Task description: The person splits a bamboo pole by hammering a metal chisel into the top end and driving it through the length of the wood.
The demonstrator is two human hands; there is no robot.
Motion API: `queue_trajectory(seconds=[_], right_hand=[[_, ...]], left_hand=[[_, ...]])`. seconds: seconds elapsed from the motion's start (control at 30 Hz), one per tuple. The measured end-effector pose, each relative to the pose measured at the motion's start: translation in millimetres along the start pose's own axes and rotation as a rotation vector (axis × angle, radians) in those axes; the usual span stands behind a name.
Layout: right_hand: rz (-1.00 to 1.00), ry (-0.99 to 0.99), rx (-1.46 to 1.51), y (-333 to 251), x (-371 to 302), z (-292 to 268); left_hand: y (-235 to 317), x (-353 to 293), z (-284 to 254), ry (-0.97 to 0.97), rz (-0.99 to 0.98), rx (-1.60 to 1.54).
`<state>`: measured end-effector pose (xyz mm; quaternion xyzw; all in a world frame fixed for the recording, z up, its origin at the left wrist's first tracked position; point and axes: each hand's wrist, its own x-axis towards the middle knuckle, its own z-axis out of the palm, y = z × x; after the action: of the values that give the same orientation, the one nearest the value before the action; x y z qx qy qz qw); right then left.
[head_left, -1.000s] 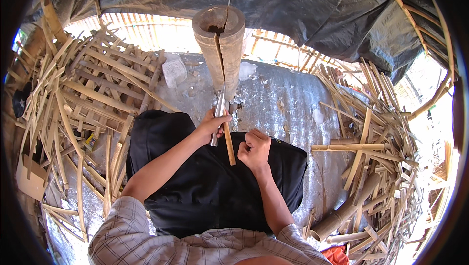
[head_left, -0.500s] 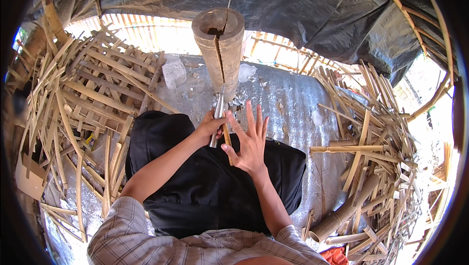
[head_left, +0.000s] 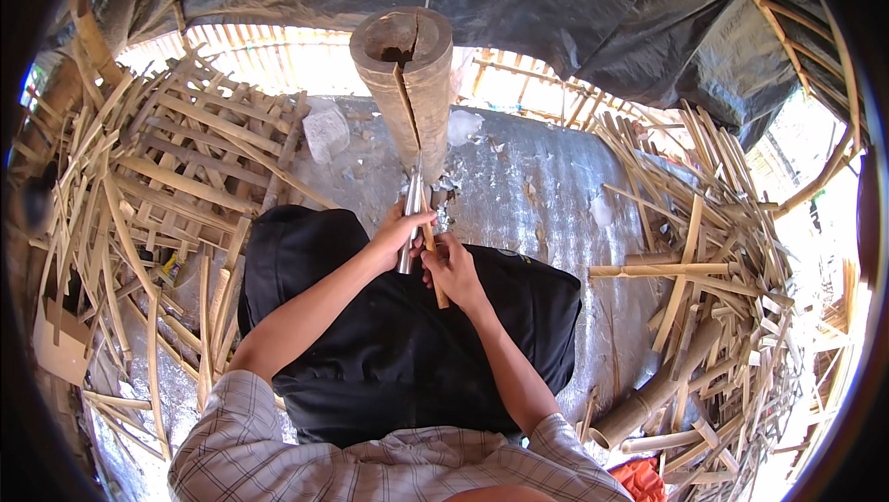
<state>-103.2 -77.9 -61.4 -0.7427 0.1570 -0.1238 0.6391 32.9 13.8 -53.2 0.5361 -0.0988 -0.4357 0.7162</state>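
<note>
My left hand (head_left: 398,232) is closed around a shiny metal-handled knife (head_left: 407,247), its narrow tip pointing away from me. Just right of it, a thin bamboo strip (head_left: 440,291) slants from beside the handle down toward my lap. My right hand (head_left: 452,270) is closed on that strip, its fingertips partly hidden. The left thumb lies across the strip's upper part. Straight ahead stands a thick wooden post (head_left: 394,99) with a hollowed top and a long crack down its near side. The knife tip overlaps the post's lower part; whether they touch, I cannot tell.
A black cloth (head_left: 398,363) covers my lap. Bamboo lattice and strips (head_left: 194,159) pile up at left, with more split bamboo (head_left: 732,317) and a thick bamboo tube (head_left: 639,409) at right. A pale block (head_left: 326,131) sits on the silvery sheet (head_left: 537,196); dark tarpaulin (head_left: 556,11) hangs behind.
My right hand has gone from spread fingers to closing on the bamboo strip. My left hand keeps hold of the knife. The view has shifted slightly.
</note>
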Motion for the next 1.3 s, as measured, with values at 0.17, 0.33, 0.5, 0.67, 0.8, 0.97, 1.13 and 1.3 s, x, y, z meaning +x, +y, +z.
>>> queue_trajectory(seconds=[0.17, 0.33, 0.5, 0.67, 0.8, 0.97, 1.13, 1.3], right_hand=[[0.354, -0.152, 0.445, 1, 4, -2], [0.482, 0.004, 0.335, 2, 8, -1], [0.515, -0.072, 0.363, -8, 10, 10], [0.846, -0.454, 1.178, 0, 12, -11], [0.669, -0.442, 1.467, -6, 3, -5], [0.394, -0.283, 1.559, -43, -14, -4], [0.292, -0.14, 0.937, -38, -13, -40], [0.18, 0.146, 0.4, -93, -12, -46]], left_hand=[[-1, -1, -2, -0.038, -0.005, -0.059], [2, -1, 0, 0.075, -0.043, 0.016], [16, 10, -9, -0.007, -0.054, -0.104], [35, 21, -29, -0.119, -0.181, -0.294], [36, 28, -39, -0.169, -0.101, -0.356], [38, 18, -23, -0.387, -0.083, -0.316], [30, 4, -2, -0.294, -0.085, -0.287], [29, -4, -3, -0.436, -0.078, -0.445]])
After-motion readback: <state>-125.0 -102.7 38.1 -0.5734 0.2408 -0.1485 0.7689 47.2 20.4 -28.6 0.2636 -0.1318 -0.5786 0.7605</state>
